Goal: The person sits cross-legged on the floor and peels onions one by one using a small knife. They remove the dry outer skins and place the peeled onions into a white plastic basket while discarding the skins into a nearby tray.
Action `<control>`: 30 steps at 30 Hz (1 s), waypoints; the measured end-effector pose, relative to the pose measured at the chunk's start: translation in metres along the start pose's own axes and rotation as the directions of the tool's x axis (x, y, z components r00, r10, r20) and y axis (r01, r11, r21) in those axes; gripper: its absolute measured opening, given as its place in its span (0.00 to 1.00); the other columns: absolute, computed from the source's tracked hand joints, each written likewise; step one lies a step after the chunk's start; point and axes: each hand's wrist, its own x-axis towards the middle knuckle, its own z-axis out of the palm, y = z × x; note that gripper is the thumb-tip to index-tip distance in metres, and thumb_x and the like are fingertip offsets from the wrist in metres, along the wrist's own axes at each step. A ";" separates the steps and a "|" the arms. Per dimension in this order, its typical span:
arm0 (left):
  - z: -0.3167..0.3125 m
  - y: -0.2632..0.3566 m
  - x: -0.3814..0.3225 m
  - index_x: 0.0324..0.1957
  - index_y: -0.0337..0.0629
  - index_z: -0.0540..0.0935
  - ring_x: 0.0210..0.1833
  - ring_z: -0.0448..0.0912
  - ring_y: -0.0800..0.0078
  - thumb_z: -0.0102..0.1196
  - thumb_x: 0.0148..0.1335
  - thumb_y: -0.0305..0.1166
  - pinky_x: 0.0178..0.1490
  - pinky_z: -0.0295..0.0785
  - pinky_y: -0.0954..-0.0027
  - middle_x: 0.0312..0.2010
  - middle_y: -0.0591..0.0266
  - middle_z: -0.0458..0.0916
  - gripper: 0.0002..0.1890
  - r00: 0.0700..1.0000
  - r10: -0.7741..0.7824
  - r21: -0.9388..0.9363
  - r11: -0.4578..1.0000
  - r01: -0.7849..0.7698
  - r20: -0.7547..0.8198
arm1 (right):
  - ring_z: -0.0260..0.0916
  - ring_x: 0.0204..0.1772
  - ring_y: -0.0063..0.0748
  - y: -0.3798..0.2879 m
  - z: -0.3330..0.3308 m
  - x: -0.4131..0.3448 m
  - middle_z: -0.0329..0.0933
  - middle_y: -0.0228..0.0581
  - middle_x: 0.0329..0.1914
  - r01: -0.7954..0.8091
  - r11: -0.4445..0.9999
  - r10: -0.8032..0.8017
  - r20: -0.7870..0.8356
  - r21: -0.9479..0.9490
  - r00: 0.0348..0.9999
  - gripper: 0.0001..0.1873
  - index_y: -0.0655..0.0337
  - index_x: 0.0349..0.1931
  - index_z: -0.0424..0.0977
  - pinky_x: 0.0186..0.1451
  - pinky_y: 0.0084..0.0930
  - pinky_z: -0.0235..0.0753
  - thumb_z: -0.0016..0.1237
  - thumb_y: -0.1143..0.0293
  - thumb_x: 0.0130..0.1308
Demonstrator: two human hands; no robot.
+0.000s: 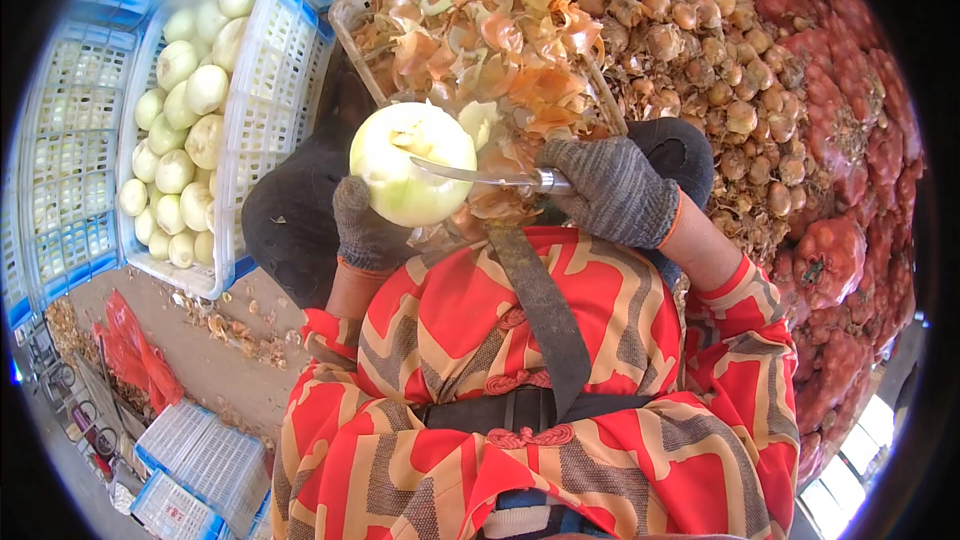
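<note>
A large peeled onion (pixel 405 187) rests in my left hand (pixel 364 229), which wears a grey knit glove; the thumb lies along its lower left side. My right hand (pixel 611 184), gloved the same way, grips a small knife (pixel 480 178) by its handle. The curved blade reaches left across the face of the onion, its tip near a cut hollow at the top. Whether the edge is biting in, I cannot tell. A pale flap of peel (pixel 478 122) stands at the onion's right side. The fingers of my left hand are mostly hidden.
Beyond my hands, a crate (pixel 352 30) is heaped with dry onion skins (pixel 480 30). Peeled onions fill a white plastic crate (pixel 277 90) at left, beside stacked crates (pixel 75 157). Unpeeled onions (pixel 712 67) lie right, bordered by red mesh sacks (pixel 832 255). A red bag (pixel 139 349) lies on the floor.
</note>
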 end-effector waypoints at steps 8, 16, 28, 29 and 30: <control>0.015 -0.002 -0.001 0.59 0.33 0.64 0.55 0.73 0.58 0.60 0.49 0.51 0.57 0.70 0.57 0.54 0.49 0.71 0.41 0.981 -0.192 -0.284 0.942 0.176 -0.029 | 0.74 0.29 0.48 0.016 0.007 0.013 0.74 0.45 0.24 0.045 0.982 -0.059 -0.071 -0.183 0.996 0.12 0.57 0.40 0.72 0.31 0.38 0.73 0.49 0.72 0.54; 0.042 0.017 0.016 0.59 0.34 0.63 0.55 0.72 0.61 0.66 0.38 0.45 0.58 0.70 0.61 0.53 0.51 0.71 0.46 0.995 0.087 0.255 0.962 -0.094 0.040 | 0.74 0.28 0.49 0.027 0.011 0.016 0.74 0.46 0.24 0.077 0.974 -0.102 -0.108 -0.212 0.989 0.13 0.59 0.43 0.72 0.31 0.38 0.73 0.50 0.69 0.56; 0.049 0.012 0.021 0.58 0.35 0.64 0.54 0.73 0.62 0.64 0.36 0.53 0.56 0.71 0.62 0.51 0.52 0.71 0.48 0.999 0.049 0.061 0.997 -0.048 -0.017 | 0.71 0.28 0.31 0.011 0.008 0.019 0.72 0.41 0.21 -0.359 0.799 0.129 0.446 0.483 0.886 0.10 0.61 0.32 0.73 0.33 0.32 0.70 0.53 0.65 0.54; 0.050 0.013 0.022 0.58 0.35 0.63 0.54 0.73 0.62 0.64 0.36 0.55 0.56 0.71 0.62 0.50 0.52 0.71 0.49 0.999 0.045 0.026 0.999 -0.045 0.006 | 0.70 0.29 0.27 0.006 0.007 0.016 0.72 0.39 0.21 -0.396 0.767 0.135 0.476 0.505 0.869 0.10 0.61 0.31 0.74 0.34 0.31 0.70 0.53 0.65 0.54; 0.047 0.015 0.026 0.58 0.35 0.64 0.53 0.73 0.61 0.63 0.37 0.55 0.56 0.71 0.62 0.50 0.52 0.71 0.48 0.992 0.042 -0.005 0.999 -0.041 0.123 | 0.69 0.29 0.23 0.003 0.008 0.014 0.71 0.37 0.21 -0.427 0.734 0.132 0.506 0.528 0.852 0.10 0.61 0.30 0.74 0.34 0.29 0.70 0.53 0.65 0.54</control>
